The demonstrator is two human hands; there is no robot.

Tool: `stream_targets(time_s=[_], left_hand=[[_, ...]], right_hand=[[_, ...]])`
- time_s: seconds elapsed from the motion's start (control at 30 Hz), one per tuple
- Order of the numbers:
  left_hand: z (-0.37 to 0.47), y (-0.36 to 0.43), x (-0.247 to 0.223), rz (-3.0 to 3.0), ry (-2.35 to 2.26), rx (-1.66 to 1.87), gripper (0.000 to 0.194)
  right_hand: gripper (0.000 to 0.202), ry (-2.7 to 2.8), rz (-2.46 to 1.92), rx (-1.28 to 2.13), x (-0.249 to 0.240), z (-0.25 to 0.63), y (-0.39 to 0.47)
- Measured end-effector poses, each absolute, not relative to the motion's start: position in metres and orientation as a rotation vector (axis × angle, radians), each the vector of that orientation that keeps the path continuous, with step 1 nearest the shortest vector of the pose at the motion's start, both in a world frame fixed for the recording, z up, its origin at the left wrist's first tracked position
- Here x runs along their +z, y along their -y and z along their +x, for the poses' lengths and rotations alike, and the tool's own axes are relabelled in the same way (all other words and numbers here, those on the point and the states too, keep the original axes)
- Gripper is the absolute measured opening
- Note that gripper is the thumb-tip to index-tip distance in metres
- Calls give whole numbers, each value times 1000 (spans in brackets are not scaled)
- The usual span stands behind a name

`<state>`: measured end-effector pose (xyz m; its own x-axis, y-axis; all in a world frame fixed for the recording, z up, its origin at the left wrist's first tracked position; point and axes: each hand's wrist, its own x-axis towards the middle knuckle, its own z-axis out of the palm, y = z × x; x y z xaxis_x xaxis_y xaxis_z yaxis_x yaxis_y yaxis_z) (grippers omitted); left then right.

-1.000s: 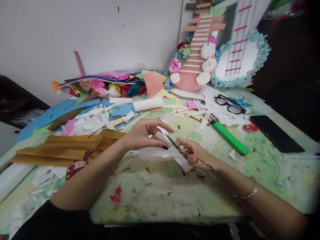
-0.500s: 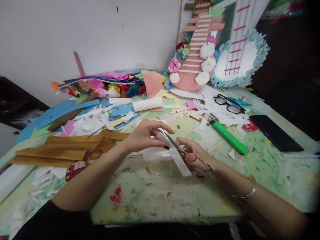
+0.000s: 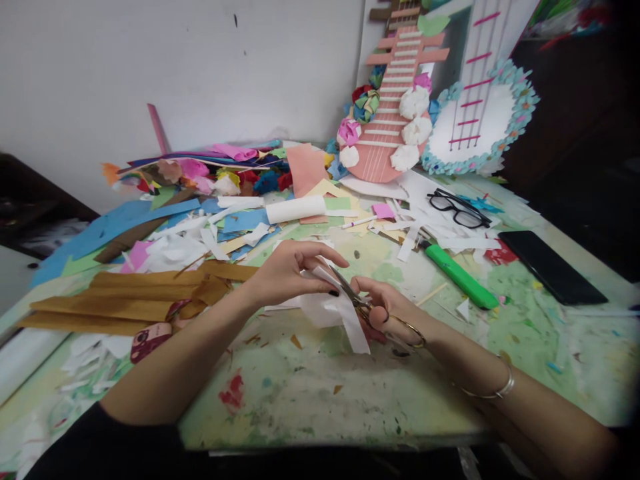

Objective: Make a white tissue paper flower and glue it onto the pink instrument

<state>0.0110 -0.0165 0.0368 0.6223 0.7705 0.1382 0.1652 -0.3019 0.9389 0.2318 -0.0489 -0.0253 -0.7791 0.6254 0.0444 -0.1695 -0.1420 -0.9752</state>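
Observation:
In the middle of the head view, my left hand (image 3: 295, 270) pinches a piece of white paper (image 3: 325, 308) between thumb and fingers. My right hand (image 3: 387, 310) is closed round the handles of a pair of scissors (image 3: 356, 300). The blades point up and to the left, against the paper near my left fingertips. A cut strip of the paper hangs down beside the scissors. Part of the paper's far side is hidden behind my left hand.
Brown crepe paper (image 3: 110, 303) and a dark red roll (image 3: 150, 341) lie by my left forearm. On the right are a green utility knife (image 3: 463, 275), glasses (image 3: 457, 208) and a black phone (image 3: 554, 267). A pink paper lute (image 3: 393, 127) leans at the back.
The hanging strip of white paper has swung a little to the left. Both hands have stayed nearly in place, with the scissors still at the paper.

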Motion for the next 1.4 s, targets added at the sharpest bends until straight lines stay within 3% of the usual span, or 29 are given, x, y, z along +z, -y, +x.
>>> stream_targets(time_s=[0.4, 1.4], left_hand=[[10, 16, 36, 1803, -759, 681, 30], [12, 15, 33, 1837, -738, 653, 36]], right_hand=[[69, 1532, -769, 2005, -19, 231, 49], [66, 1492, -892, 2013, -11, 226, 51]])
